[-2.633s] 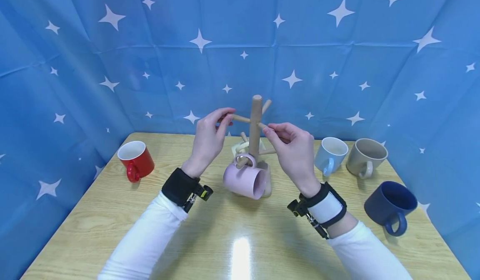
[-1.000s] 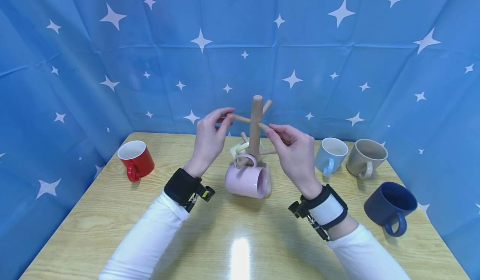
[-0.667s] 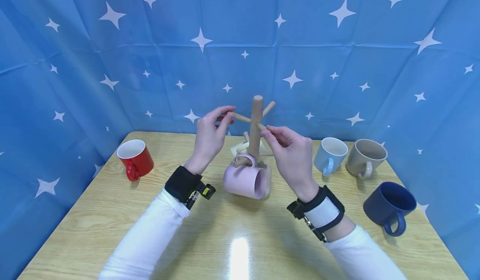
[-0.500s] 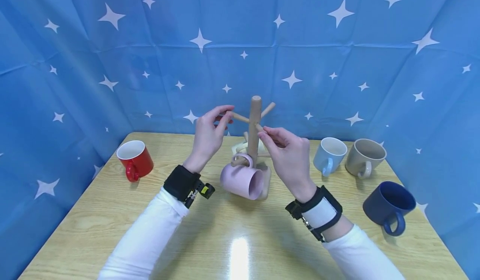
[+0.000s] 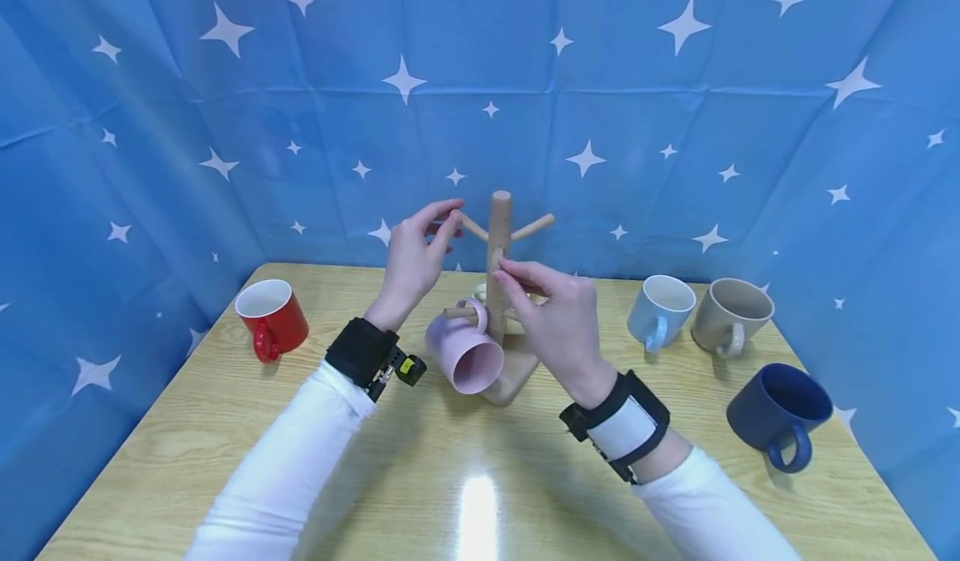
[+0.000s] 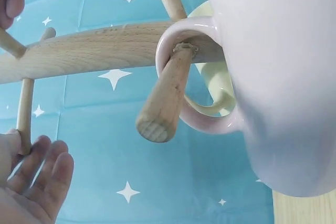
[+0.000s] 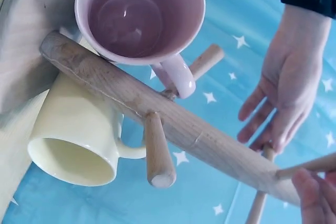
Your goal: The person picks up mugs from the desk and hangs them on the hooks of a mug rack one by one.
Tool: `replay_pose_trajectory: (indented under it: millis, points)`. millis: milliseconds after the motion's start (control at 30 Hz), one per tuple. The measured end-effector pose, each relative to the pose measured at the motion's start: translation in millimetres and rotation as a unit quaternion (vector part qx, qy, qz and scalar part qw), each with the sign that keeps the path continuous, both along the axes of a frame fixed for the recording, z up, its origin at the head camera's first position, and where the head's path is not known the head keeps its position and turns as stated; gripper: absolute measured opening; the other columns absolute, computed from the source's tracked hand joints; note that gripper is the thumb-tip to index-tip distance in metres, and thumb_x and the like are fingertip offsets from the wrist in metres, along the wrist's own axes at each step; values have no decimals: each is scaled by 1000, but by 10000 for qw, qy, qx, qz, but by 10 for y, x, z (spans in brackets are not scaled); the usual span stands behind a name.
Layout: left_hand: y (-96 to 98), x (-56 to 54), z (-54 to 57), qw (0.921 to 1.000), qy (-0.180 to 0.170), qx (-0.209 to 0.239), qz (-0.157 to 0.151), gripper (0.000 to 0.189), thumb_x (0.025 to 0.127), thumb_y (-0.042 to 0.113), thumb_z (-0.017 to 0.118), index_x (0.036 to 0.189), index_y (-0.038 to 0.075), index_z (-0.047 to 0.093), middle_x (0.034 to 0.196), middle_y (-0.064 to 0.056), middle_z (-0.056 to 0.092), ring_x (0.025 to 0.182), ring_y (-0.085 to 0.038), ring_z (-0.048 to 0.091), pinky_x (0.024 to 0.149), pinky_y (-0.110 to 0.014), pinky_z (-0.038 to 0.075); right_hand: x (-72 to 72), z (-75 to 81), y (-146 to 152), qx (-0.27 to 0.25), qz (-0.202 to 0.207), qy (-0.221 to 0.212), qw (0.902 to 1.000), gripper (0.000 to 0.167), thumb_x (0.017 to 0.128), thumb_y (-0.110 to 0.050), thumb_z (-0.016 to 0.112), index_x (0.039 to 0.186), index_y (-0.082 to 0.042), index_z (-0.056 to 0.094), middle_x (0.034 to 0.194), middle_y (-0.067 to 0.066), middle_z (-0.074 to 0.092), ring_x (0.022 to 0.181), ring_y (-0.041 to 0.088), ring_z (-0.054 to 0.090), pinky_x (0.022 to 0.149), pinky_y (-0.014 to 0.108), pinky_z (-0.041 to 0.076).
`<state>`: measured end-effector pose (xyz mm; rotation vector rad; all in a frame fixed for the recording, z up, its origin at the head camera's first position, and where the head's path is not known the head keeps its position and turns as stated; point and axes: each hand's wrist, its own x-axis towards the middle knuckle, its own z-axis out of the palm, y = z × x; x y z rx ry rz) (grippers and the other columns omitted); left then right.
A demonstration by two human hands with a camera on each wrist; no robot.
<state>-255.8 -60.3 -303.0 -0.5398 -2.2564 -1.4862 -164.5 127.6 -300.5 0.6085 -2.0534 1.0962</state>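
A wooden mug tree [image 5: 500, 219] stands mid-table. My left hand [image 5: 411, 261] pinches the tip of its upper left peg [image 6: 25, 111] between thumb and fingers. With thumb and forefinger, my right hand [image 5: 558, 319] pinches the upper peg that points toward me. A pink mug [image 5: 462, 351] hangs by its handle on a lower peg at the left, its mouth turned toward me. Behind the post, mostly hidden in the head view, a pale yellow mug [image 7: 73, 129] hangs on another lower peg. A lower peg [image 7: 159, 153] in the right wrist view bears no mug.
A red mug [image 5: 273, 323] stands at the left of the table. Along the right side stand a light blue mug [image 5: 660, 315], a grey-beige mug [image 5: 731, 319] and a dark blue mug [image 5: 780, 411]. A blue starry curtain [image 5: 480, 127] hangs behind and beside the table.
The mug tree has turned clockwise as seen from above. Its front peg and the pink mug swung left, and the back peg swung right. My right hand moved left with its peg.
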Motion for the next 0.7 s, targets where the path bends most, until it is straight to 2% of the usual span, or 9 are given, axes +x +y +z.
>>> replay_pose_trajectory:
  millis: [133,333,433,567,633,700]
  points:
    - [2,87,4,9997,177,40,192,37,110,25,57,142,8,64,131,-16,71,118,-33,72,91,-46,60,-56,45,102,-42,-53,-241,9997,19,93,-10,79,109,1,81,100,18,83,85,29,82,77,34,66]
    - [49,365,17,9930,1070,169,474,36,106,22,64,137,4,67,132,-16,70,119,-30,71,93,-43,64,-314,183,388,-455,-289,-707,9960,23,98,-11,74,118,0,77,110,19,81,97,34,80,82,6,55]
    - [87,514,-6,9883,1457,66,457,34,104,19,67,132,2,68,129,-17,73,115,-32,72,90,-43,65,-442,238,511,-381,-473,-1006,9931,30,102,-15,69,129,-2,73,121,20,78,109,34,77,89,17,60]
    - [131,636,-64,9829,1792,-124,411,31,101,15,70,128,1,70,123,-18,74,111,-33,72,87,-44,64,-558,267,601,-197,-469,-1457,9880,39,105,-22,65,140,-5,66,133,19,74,122,33,72,100,46,61]
    - [153,661,-90,9806,1915,-185,386,31,99,14,72,127,1,70,122,-18,75,110,-32,72,86,-44,64,-606,263,616,-108,-347,-1734,9842,41,106,-26,64,142,-6,64,135,19,72,124,33,70,104,51,58]
    - [175,671,-109,9783,2022,-275,365,32,97,14,75,126,1,71,121,-17,75,109,-31,73,85,-44,64,-649,253,615,-3,-210,-2012,9793,41,107,-28,61,143,-6,64,135,19,73,124,33,70,105,50,57]
